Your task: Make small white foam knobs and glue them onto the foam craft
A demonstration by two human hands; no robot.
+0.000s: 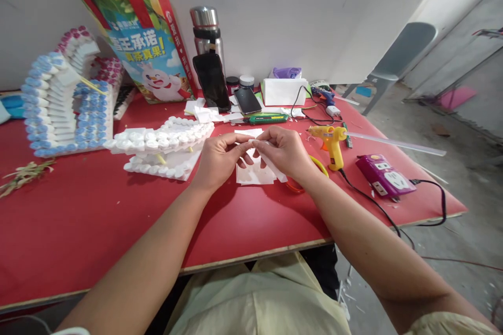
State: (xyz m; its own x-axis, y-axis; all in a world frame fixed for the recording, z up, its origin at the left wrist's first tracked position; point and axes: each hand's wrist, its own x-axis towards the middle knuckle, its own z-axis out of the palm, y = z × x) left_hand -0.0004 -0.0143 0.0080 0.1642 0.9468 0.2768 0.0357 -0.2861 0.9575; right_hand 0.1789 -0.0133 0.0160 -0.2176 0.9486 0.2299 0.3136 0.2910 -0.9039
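Both hands meet over a stack of white paper pieces (255, 175) on the red table. Between thumb and fingers, my right hand (288, 152) pinches a white paper strip (276, 166), whose loose end hangs down below the palm. My left hand (220, 159) is closed in a pinch at the strip's upper end, fingertips touching those of the right. The fingers hide most of that end. To the left stands a white model (157, 141) edged with small white rolls. A yellow glue gun (332, 144) with a clear glue stick lies right of my right hand.
Behind the hands are a green utility knife (268, 119), two phones, one upright (212, 81), and a steel flask (204, 21). A purple power socket (385, 175) sits at right with trailing cords. Blue-edged models (37, 110) and a shopping bag (153, 52) stand at left.
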